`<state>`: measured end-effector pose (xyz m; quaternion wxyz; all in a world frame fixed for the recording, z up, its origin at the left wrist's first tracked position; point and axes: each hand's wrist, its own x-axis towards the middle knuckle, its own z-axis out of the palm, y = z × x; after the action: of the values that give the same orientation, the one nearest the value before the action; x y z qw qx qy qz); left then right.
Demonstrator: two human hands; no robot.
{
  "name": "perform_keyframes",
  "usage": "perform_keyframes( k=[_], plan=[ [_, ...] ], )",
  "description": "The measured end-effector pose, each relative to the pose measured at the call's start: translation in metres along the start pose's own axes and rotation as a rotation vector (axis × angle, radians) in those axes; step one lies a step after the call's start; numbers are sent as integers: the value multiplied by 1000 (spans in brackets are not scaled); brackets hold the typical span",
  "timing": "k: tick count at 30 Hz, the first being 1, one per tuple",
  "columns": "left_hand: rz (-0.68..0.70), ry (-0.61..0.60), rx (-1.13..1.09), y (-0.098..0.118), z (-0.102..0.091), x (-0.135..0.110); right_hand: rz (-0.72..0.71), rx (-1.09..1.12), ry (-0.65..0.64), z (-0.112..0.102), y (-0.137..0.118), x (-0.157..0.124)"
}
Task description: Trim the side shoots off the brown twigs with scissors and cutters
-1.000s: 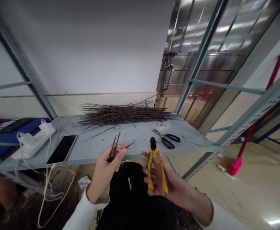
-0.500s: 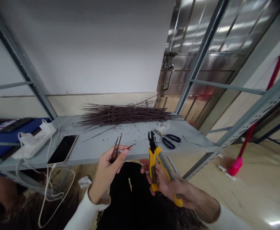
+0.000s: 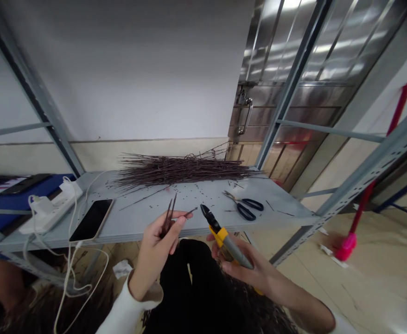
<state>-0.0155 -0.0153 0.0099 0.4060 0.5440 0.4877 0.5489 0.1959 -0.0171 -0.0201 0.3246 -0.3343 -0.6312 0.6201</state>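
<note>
Several thin dark brown twigs (image 3: 169,217) are pinched in my left hand (image 3: 160,236); one short piece pokes out to the right past the thumb and forefinger. My right hand (image 3: 241,260) grips yellow-and-grey cutting pliers (image 3: 229,243), whose black jaws point up and left, a little to the right of that twig tip and apart from it. Behind both hands, a big bundle of dark twigs (image 3: 186,169) lies across the grey shelf (image 3: 123,220). Scissors with black handles (image 3: 247,206) rest on the shelf beyond my right hand.
On the left of the shelf lie a phone (image 3: 91,220) and a white power strip (image 3: 52,208) with white cables (image 3: 69,273) hanging over the front edge. Metal posts (image 3: 280,111) frame the shelf. A red-handled broom (image 3: 347,243) stands at right. Another person's arm (image 3: 3,283) shows at lower left.
My right hand has turned the pliers, so the jaws now tilt left and sit nearer the twig tip; the handles look closer together. My left hand has barely moved.
</note>
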Motion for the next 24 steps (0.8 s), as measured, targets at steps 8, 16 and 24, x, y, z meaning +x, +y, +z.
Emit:
perform_keyframes(
  k=[8,16,24],
  plan=[
    [14,-21,-1,0,1,-2,-41,-25,-14,-1,0,3],
    [4,-37,-7,1,3,-2,-54,-17,-35,5,-5,4],
    [9,-44,1,2,3,-2,-49,-34,-31,5,-2,6]
  ],
)
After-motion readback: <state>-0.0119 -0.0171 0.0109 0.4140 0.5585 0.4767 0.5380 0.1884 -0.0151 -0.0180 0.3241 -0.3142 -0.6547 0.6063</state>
